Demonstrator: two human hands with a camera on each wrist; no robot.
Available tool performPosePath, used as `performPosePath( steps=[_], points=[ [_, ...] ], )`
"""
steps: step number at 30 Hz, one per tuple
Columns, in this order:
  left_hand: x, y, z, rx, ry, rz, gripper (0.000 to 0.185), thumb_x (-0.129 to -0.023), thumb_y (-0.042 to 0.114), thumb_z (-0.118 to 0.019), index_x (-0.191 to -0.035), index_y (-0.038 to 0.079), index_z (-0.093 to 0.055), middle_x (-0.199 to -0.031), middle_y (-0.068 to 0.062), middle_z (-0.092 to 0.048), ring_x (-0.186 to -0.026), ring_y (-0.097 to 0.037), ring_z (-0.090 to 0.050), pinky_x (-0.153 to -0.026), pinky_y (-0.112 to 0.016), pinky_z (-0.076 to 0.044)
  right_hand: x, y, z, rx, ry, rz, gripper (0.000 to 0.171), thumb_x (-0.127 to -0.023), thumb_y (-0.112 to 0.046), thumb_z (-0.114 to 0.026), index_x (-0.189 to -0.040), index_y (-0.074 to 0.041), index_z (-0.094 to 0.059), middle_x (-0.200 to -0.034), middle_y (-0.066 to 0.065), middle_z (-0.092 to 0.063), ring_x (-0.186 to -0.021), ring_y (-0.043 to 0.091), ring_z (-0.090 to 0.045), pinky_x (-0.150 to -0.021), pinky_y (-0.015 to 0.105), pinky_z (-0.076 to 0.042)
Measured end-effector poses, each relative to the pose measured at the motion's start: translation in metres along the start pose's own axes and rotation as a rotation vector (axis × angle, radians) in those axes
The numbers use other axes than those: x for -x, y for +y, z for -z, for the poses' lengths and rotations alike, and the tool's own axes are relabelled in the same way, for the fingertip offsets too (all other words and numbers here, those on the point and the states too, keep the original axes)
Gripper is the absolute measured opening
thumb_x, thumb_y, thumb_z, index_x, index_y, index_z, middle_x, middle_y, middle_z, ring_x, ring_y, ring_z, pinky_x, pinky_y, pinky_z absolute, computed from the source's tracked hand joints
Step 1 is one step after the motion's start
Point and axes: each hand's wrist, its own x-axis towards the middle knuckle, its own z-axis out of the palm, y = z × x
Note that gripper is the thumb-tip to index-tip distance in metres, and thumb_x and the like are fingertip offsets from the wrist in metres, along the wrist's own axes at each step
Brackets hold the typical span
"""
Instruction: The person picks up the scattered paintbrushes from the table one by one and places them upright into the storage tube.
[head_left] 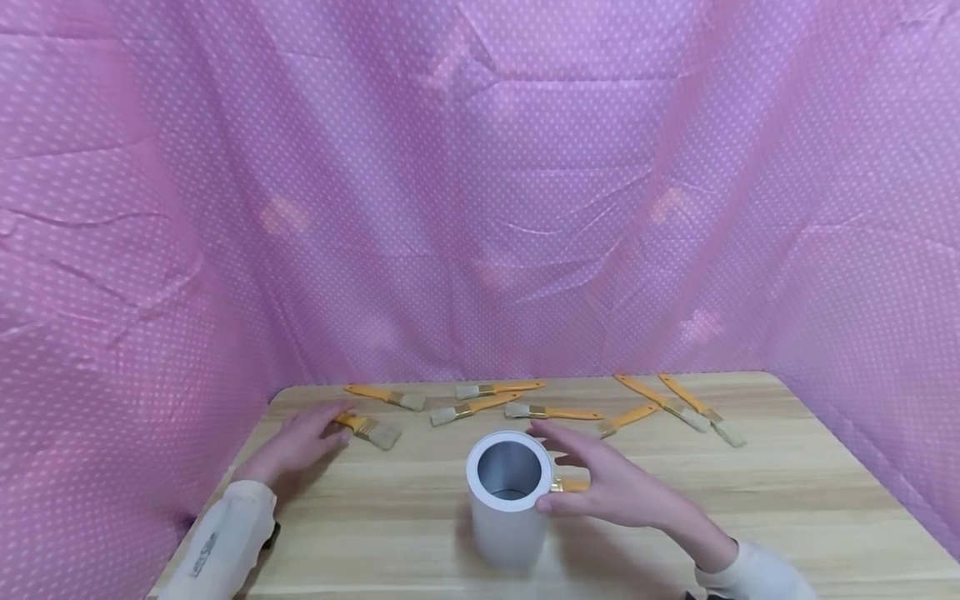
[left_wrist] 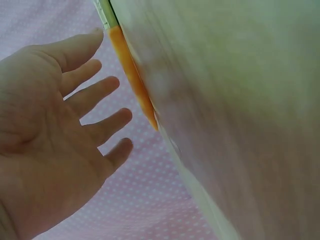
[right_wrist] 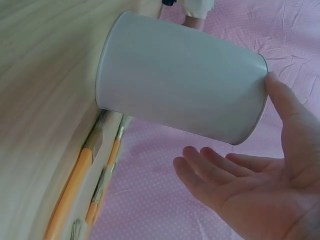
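A white cylindrical can (head_left: 508, 533) stands upright near the table's front, its top uncovered and its inside grey. My right hand (head_left: 609, 485) is at the can's right side with fingers spread; in the right wrist view the thumb (right_wrist: 285, 97) meets the rim while the other fingers stay apart from the wall. Over on the left, my left hand (head_left: 303, 440) is beside the orange handle of a flat paintbrush (head_left: 378, 433). The left wrist view shows those fingers spread and bent slightly, not wrapped around the paintbrush handle (left_wrist: 132, 75). Partly hidden behind the right hand lies another paintbrush (head_left: 574, 485).
Several more orange-handled paintbrushes lie along the back of the wooden table (head_left: 390, 525), among them one at back left (head_left: 375, 392), one at back middle (head_left: 517, 386) and one at right (head_left: 686, 393). A pink dotted cloth (head_left: 480, 208) hangs around the back and sides.
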Motion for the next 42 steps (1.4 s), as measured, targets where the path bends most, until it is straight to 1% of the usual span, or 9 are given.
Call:
performPosePath(
  steps=[7,11,15,20,26,32,34,37,42],
  points=[
    [-0.014,-0.001,0.001,-0.011,-0.021,-0.016,0.046,-0.098,0.014,-0.069,-0.141,0.002,-0.057,-0.145,-0.024,-0.051,-0.133,-0.053,-0.04,-0.103,-0.079,-0.018,-0.007,0.001,-0.002,-0.031,0.021,0.024,0.079,-0.088,-0.037,-0.082,-0.153,-0.012,-0.045,-0.144,-0.006,-0.055,-0.121,0.019,-0.06,-0.103,0.05,-0.047],
    [-0.021,-0.001,0.0,-0.042,-0.043,-0.02,0.04,-0.097,0.008,-0.068,-0.136,0.003,-0.063,-0.142,-0.022,-0.054,-0.13,-0.051,-0.044,-0.102,-0.079,-0.024,-0.012,0.004,-0.004,-0.053,0.038,0.059,0.075,-0.088,-0.034,-0.083,-0.15,-0.008,-0.049,-0.141,-0.004,-0.058,-0.119,0.021,-0.062,-0.102,0.048,-0.048],
    [-0.026,-0.001,-0.001,-0.06,-0.058,-0.027,0.037,-0.095,0.006,-0.069,-0.132,0.006,-0.067,-0.14,-0.02,-0.057,-0.129,-0.049,-0.047,-0.101,-0.076,-0.029,-0.014,0.007,-0.003,-0.068,0.063,0.046,0.075,-0.088,-0.032,-0.084,-0.149,-0.008,-0.049,-0.14,-0.002,-0.059,-0.117,0.022,-0.063,-0.102,0.046,-0.049],
    [-0.027,0.0,-0.003,-0.077,-0.056,-0.054,0.03,-0.092,0.008,-0.075,-0.122,0.007,-0.073,-0.128,-0.015,-0.065,-0.12,-0.043,-0.056,-0.099,-0.067,-0.039,-0.015,0.008,-0.004,-0.083,0.078,0.006,0.075,-0.088,-0.032,-0.083,-0.151,-0.01,-0.048,-0.141,0.0,-0.058,-0.116,0.022,-0.064,-0.103,0.046,-0.048],
    [-0.026,-0.006,-0.005,-0.076,-0.013,-0.094,0.02,-0.086,0.006,-0.08,-0.106,0.007,-0.075,-0.109,-0.007,-0.068,-0.105,-0.033,-0.063,-0.093,-0.055,-0.049,-0.019,0.007,-0.006,-0.101,0.076,0.014,0.075,-0.089,-0.031,-0.082,-0.151,-0.006,-0.047,-0.141,0.002,-0.058,-0.118,0.024,-0.063,-0.103,0.047,-0.047],
    [-0.021,-0.008,-0.007,0.08,-0.082,-0.031,0.018,-0.087,0.007,-0.081,-0.1,0.009,-0.069,-0.093,0.003,-0.064,-0.086,-0.016,-0.059,-0.077,-0.037,-0.053,-0.02,0.009,-0.01,-0.144,0.076,0.027,0.076,-0.089,-0.027,-0.083,-0.151,-0.003,-0.046,-0.143,0.006,-0.056,-0.12,0.024,-0.061,-0.102,0.041,-0.05],
    [-0.019,-0.007,-0.006,0.129,-0.109,-0.021,0.019,-0.086,0.007,-0.081,-0.1,0.008,-0.067,-0.091,0.002,-0.062,-0.083,-0.015,-0.058,-0.074,-0.033,-0.052,-0.019,0.01,-0.011,-0.164,0.075,0.021,0.077,-0.088,-0.026,-0.083,-0.151,-0.002,-0.045,-0.144,0.006,-0.055,-0.121,0.024,-0.061,-0.101,0.038,-0.05],
    [-0.018,-0.004,-0.004,0.175,-0.114,-0.011,0.023,-0.084,0.006,-0.082,-0.1,0.007,-0.064,-0.089,0.002,-0.06,-0.082,-0.016,-0.057,-0.072,-0.029,-0.052,-0.019,0.012,-0.012,-0.186,0.092,0.006,0.077,-0.087,-0.025,-0.084,-0.151,-0.004,-0.046,-0.144,0.006,-0.055,-0.121,0.025,-0.061,-0.101,0.037,-0.049],
    [-0.02,0.002,0.002,0.202,-0.117,0.024,0.026,-0.084,0.005,-0.082,-0.104,0.008,-0.065,-0.085,0.0,-0.058,-0.078,-0.016,-0.054,-0.067,-0.03,-0.05,-0.019,0.014,-0.012,-0.203,0.131,-0.023,0.076,-0.088,-0.024,-0.084,-0.152,-0.009,-0.046,-0.146,0.007,-0.053,-0.121,0.028,-0.061,-0.102,0.038,-0.049]
  ],
)
